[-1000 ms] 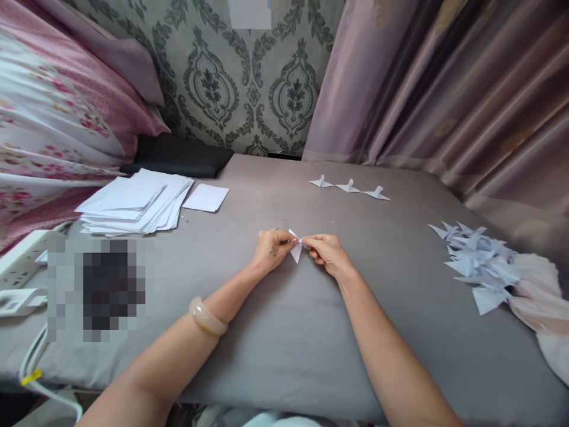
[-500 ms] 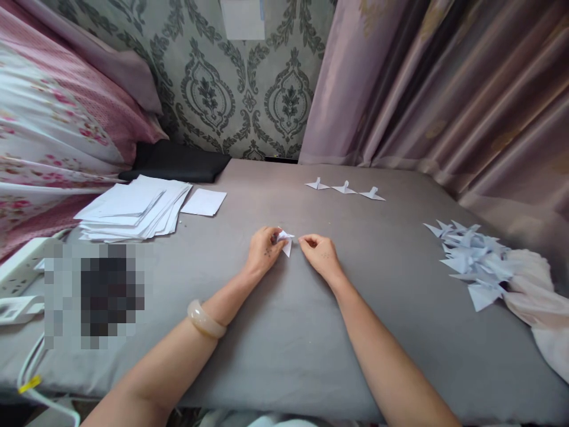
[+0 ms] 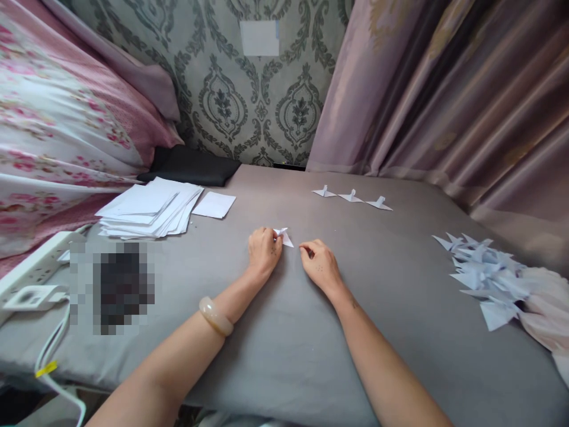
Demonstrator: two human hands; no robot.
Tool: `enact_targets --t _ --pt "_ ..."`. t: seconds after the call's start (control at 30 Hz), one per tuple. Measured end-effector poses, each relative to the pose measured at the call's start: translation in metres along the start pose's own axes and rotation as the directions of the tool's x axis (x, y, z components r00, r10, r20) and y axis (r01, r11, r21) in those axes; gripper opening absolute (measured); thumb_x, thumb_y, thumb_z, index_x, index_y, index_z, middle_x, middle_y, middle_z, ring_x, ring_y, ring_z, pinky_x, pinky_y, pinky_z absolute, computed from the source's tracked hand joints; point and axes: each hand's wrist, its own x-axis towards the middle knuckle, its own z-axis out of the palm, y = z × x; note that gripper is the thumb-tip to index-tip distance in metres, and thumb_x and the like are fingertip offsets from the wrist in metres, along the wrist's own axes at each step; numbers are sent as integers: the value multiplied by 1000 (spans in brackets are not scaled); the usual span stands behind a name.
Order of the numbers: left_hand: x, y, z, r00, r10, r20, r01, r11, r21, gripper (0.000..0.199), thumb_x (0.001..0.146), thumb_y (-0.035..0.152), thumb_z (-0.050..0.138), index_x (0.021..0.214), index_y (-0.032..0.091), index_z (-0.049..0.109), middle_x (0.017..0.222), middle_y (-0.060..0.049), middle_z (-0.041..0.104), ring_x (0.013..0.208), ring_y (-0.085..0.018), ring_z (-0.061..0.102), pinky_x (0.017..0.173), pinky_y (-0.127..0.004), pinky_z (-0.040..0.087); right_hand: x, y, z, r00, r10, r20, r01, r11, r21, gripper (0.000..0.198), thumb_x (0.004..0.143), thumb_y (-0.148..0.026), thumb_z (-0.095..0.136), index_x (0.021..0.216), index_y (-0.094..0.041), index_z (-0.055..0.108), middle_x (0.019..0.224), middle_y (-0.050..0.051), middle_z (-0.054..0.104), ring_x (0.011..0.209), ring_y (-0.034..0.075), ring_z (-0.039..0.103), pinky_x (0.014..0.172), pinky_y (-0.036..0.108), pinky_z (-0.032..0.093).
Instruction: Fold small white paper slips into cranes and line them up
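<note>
Parted since a second ago, when both pinched one piece, the hands now sit near each other: the left hand (image 3: 265, 250) grasps the small folded paper (image 3: 285, 237) at its fingertips, while the right hand (image 3: 319, 264), released from it, is loosely curled just beside. Beyond the right hand, three folded pieces (image 3: 352, 197) line the desk (image 3: 275, 356); well to its right lies a pile of folded paper (image 3: 489, 270). Paper sheets (image 3: 146, 207) lie stacked left of the left hand.

Left hand (image 3: 265, 249): fingers bent, pinching the left side of the folded paper (image 3: 285, 238). Right hand (image 3: 320, 262): just right of it, apart, fingers curled. Forearms (image 3: 377, 350) bare, converging toward it from the near side.
</note>
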Motion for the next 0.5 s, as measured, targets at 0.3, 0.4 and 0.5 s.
enact_targets --t 0.3,0.4,0.5 --pt "-1 3 0 997 -75 -1 75 997 -35 13 82 30 58 81 18 61 88 -8 63 89 -22 56 79 -32 40 2 3 4 1000 -10 21 10 1000 -6 23 83 -22 50 92 -23 71 92 4 65 75 15 58 75 27 43" --pt "0 1 0 997 -71 7 72 995 -69 13 82 30 56 82 19 62 89 -7 63 90 -21 57 80 -32 40 4 0 3 999 16 37 -16 1000 2 23 83 -23 50 93 -23 71 94 4 66 77 16 59 75 27 43" --pt "2 -1 1 996 -86 23 87 993 -79 12 81 29 56 79 19 62 85 -6 64 88 -21 58 80 -31 40 7 -3 2 996 2 91 -1 1000 -17 24 83 -23 51 96 -24 70 99 5 65 81 17 59 75 28 42"
